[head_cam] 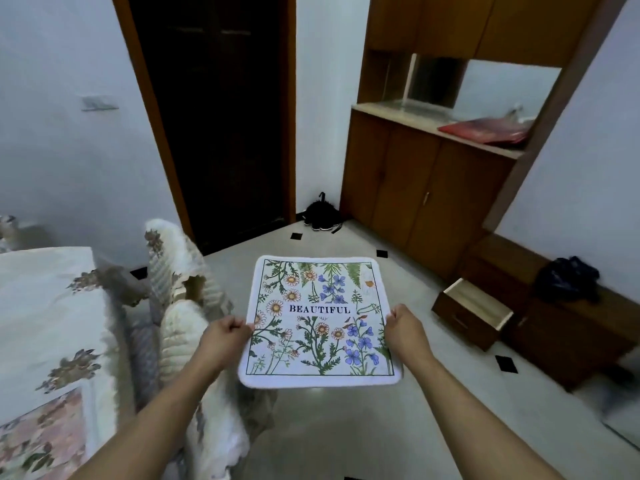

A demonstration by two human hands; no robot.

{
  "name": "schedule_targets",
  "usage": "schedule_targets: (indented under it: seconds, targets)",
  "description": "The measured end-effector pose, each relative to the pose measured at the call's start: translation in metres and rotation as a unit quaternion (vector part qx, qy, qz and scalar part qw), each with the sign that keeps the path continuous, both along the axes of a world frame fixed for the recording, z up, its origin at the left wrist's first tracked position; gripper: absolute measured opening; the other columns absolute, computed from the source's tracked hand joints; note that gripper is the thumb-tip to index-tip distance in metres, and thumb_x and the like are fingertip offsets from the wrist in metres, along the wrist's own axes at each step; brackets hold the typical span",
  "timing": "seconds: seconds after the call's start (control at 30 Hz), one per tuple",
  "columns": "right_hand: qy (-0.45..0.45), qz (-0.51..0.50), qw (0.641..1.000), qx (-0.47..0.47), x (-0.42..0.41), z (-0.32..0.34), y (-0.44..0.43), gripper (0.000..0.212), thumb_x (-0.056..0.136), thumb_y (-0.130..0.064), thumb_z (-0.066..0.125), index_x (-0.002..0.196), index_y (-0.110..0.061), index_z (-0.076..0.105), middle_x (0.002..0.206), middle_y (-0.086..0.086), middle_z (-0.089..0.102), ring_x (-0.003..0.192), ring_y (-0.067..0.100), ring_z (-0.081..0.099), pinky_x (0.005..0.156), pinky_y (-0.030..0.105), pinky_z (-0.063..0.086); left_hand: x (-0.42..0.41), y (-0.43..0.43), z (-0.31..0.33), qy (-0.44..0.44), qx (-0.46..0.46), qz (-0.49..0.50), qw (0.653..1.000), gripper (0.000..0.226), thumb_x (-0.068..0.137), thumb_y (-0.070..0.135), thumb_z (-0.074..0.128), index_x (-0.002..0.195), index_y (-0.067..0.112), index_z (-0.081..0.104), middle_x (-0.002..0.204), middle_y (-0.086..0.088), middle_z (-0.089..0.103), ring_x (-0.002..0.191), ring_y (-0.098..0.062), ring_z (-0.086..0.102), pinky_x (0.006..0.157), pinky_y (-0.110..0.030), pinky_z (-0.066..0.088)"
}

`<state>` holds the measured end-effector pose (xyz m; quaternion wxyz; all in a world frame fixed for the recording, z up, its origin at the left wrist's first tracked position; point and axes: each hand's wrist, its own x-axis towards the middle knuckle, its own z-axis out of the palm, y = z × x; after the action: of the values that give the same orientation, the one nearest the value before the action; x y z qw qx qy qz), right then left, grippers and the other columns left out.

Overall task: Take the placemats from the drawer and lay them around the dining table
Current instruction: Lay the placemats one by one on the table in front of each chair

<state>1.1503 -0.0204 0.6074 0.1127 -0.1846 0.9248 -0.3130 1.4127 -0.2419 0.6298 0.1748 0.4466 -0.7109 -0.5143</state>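
Both forearms reach forward from the bottom edge, one to each side. Left hand: grip closed, pinching the left edge of the placemat. Right hand: grip closed on the right edge. Placemat: nearly square, held flat and about level in the air above the floor, printed side up, the word BEAUTIFUL reading upright toward the wearer; no clear long axis, far edge pointing toward the room's corner. Left of it, covered chairs beside the cloth-draped bench, where another floral mat lies. Right, farther: open drawer in a low wooden unit. Beyond: wooden cabinet, dark doorway.
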Motion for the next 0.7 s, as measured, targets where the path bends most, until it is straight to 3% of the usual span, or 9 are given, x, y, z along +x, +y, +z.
schedule_targets:
  seconds: [0.23,0.33,0.4,0.53,0.63,0.7]
  targets:
    - [0.029,-0.061,0.997,0.021,-0.131,0.017,-0.016,0.018,0.095,-0.028,0.04,0.091,-0.015,0.051,0.089,0.009,0.065,0.077,0.026,0.061,0.064,0.034,0.048,-0.155,-0.043,0.013,-0.004,0.002,-0.08,0.997,0.021,0.092,0.02,0.064,0.073,0.01,0.066,0.069,-0.002,0.074,0.061,-0.014,0.065,0.059,-0.025,0.048]
    - [0.017,-0.074,0.997,0.017,-0.174,0.014,-0.038,0.018,0.096,-0.03,0.04,0.09,-0.017,0.051,0.086,0.006,0.065,0.076,0.023,0.062,0.068,0.04,0.055,-0.203,-0.067,0.015,-0.011,0.007,-0.081,0.997,0.02,0.093,0.019,0.064,0.076,0.007,0.065,0.073,-0.008,0.075,0.069,-0.024,0.068,0.068,-0.033,0.053]
    - [0.002,-0.063,0.998,0.011,-0.209,0.01,-0.06,0.017,0.096,-0.031,0.039,0.09,-0.019,0.05,0.085,0.003,0.064,0.076,0.022,0.064,0.07,0.044,0.057,-0.237,-0.086,0.011,-0.011,0.011,-0.075,0.997,0.02,0.093,0.018,0.063,0.077,0.006,0.065,0.073,-0.007,0.075,0.069,-0.024,0.069,0.066,-0.032,0.053]
    - [0.0,-0.003,1.0,0.002,-0.286,-0.001,-0.129,0.015,0.096,-0.027,0.04,0.089,-0.017,0.049,0.084,0.005,0.064,0.074,0.022,0.061,0.059,0.035,0.051,-0.287,-0.128,0.009,-0.014,0.01,-0.017,1.0,0.02,0.092,0.018,0.065,0.077,0.005,0.065,0.071,-0.005,0.075,0.067,-0.022,0.071,0.062,-0.029,0.053]
    - [0.004,0.083,0.997,0.01,-0.342,-0.004,-0.211,0.013,0.094,-0.022,0.041,0.089,-0.013,0.048,0.083,0.009,0.062,0.069,0.022,0.056,0.049,0.025,0.032,-0.307,-0.165,0.009,-0.017,0.014,0.057,0.998,0.021,0.091,0.021,0.066,0.081,0.002,0.066,0.074,-0.008,0.076,0.075,-0.03,0.073,0.074,-0.041,0.058]
    - [0.004,0.133,0.991,0.008,-0.355,0.003,-0.262,0.014,0.095,-0.023,0.041,0.089,-0.012,0.048,0.081,0.007,0.059,0.067,0.02,0.054,0.048,0.025,0.03,-0.305,-0.187,0.012,-0.023,0.019,0.109,0.994,0.022,0.091,0.022,0.066,0.082,0.002,0.065,0.076,-0.011,0.076,0.071,-0.028,0.071,0.076,-0.047,0.058]
